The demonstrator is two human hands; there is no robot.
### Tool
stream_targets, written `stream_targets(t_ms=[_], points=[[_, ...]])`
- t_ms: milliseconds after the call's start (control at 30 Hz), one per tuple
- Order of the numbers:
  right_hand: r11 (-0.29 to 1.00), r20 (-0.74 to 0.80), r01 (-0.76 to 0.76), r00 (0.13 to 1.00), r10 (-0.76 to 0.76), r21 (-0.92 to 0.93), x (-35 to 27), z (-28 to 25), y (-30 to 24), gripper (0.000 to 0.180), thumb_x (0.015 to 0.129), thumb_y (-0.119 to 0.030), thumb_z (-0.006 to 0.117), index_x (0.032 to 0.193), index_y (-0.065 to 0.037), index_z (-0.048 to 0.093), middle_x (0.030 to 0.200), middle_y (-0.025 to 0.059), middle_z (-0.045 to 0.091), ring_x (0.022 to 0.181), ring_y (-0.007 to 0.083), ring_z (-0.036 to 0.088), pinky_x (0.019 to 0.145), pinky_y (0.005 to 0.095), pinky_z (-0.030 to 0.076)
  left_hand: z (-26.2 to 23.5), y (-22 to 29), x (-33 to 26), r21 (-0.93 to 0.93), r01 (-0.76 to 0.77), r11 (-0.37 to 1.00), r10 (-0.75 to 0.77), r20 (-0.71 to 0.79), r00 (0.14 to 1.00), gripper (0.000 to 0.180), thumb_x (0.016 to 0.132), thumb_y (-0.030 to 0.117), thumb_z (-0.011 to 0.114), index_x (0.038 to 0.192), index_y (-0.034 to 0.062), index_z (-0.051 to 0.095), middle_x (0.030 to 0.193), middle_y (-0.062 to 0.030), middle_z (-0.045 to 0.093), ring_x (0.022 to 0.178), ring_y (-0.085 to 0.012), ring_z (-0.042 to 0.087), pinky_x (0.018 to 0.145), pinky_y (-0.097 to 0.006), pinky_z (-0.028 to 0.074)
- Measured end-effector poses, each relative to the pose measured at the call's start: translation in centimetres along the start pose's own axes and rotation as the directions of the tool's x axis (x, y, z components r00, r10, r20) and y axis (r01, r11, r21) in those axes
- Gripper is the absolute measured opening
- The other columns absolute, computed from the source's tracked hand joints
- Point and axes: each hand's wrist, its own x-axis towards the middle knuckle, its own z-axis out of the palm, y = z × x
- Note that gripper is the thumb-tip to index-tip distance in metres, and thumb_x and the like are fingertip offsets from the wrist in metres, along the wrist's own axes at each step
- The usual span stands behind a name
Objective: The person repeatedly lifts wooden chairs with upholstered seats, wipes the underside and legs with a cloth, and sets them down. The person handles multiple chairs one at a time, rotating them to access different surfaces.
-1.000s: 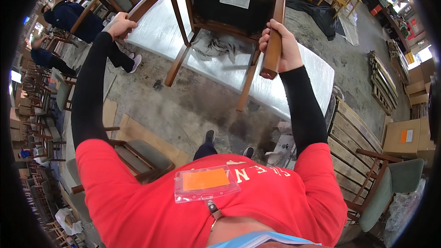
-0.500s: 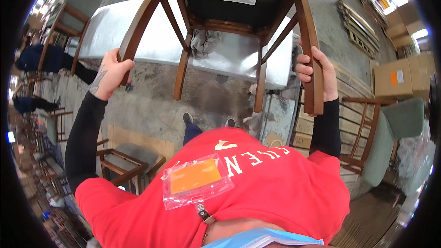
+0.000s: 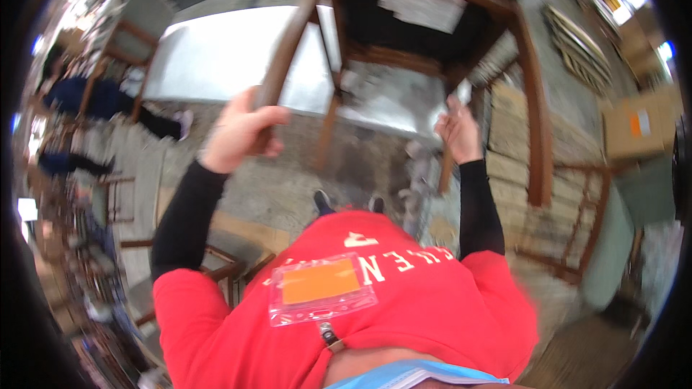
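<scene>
Your left hand point(image 3: 246, 131), ten o'clock, grips the chair point(image 3: 393, 37); whether your right hand point(image 3: 461, 132), two o'clock, holds it, I can't tell.

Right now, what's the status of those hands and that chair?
Left hand gripping chair leg; right hand at another leg, grip blurred. Chair tipped, underside showing. Silvery surface beyond.
</scene>
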Motion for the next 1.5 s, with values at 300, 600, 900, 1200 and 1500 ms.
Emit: stream_targets(t_ms=[300, 600, 900, 1200, 1500], points=[[-0.392, 0.212, 0.157, 0.972, -0.101, -0.907, 20.8, 10.6, 16.2, 0.073, 0.081, -0.023, 0.076, 0.147, -0.019, 0.045, 0.139, 0.0246, 0.049, 0.13, 0.0456, 0.047, 0.108, 0.0482, 0.042, 0.2, 0.0, 3.7, 0.006, -0.022, 1.0, 0.019, 0.255, 0.967, 0.064, 0.087, 0.014, 0.069, 0.139, -0.0048, 0.036, 0.083, -0.0103, 0.063, 0.056, -0.0128, 0.065, 0.048, -0.027, 0.053], [-0.307, 0.059, -0.039, 0.95, -0.306, -0.951, 16.3, -1.3, 14.1, 0.06, 0.072, -0.018, 0.072, 0.129, -0.008, 0.056, 0.119, 0.026, 0.063, 0.114, 0.0443, 0.059, 0.095, 0.0518, 0.05, 0.6, -1.3, 5.0, -0.043, -0.165, 0.985, 0.171, 0.265, 0.949, 0.066, 0.084, 0.021, 0.069, 0.132, -0.0109, 0.035, 0.083, -0.0134, 0.061, 0.054, -0.016, 0.062, 0.046, -0.032, 0.051], [-0.466, 0.105, 0.033, 0.986, -0.129, -0.884, 16.5, 0.9, 11.1, 0.076, 0.073, -0.039, 0.073, 0.139, -0.008, 0.052, 0.132, 0.0338, 0.054, 0.125, 0.0445, 0.053, 0.104, 0.0503, 0.045, 1.5, -2.5, 7.6, -0.071, -0.168, 0.983, 0.18, 0.23, 0.956, 0.055, 0.081, 0.021, 0.072, 0.119, -0.0103, 0.047, 0.082, -0.0171, 0.063, 0.052, -0.0198, 0.064, 0.041, -0.035, 0.053], [-0.058, 0.534, 0.56, 0.813, 0.233, -0.827, 10.4, 0.7, 23.0, 0.031, 0.09, -0.027, 0.065, 0.081, 0.002, 0.064, 0.073, 0.0186, 0.066, 0.067, 0.0288, 0.064, 0.067, 0.0431, 0.051, -3.4, -23.3, 5.1, -0.588, -0.092, 0.804, 0.027, -0.119, 0.993, 0.018, 0.093, 0.02, 0.062, 0.09, 0.0021, 0.062, 0.07, -0.0107, 0.064, 0.054, -0.0221, 0.066, 0.048, -0.038, 0.058], [0.077, 0.541, 0.626, 0.599, 0.59, -0.776, 4.8, 16.4, 39.6, 0.052, 0.101, -0.037, 0.054, 0.066, 0.0, 0.058, 0.053, 0.0076, 0.055, 0.042, 0.018, 0.053, 0.041, 0.0371, 0.042, -4.8, -55.8, -26.3, -0.98, -0.166, 0.111, -0.957, -0.15, 0.25, 0.034, 0.096, 0.042, 0.049, 0.099, 0.0079, 0.049, 0.066, -0.0107, 0.052, 0.06, -0.033, 0.066, 0.057, -0.052, 0.059]])
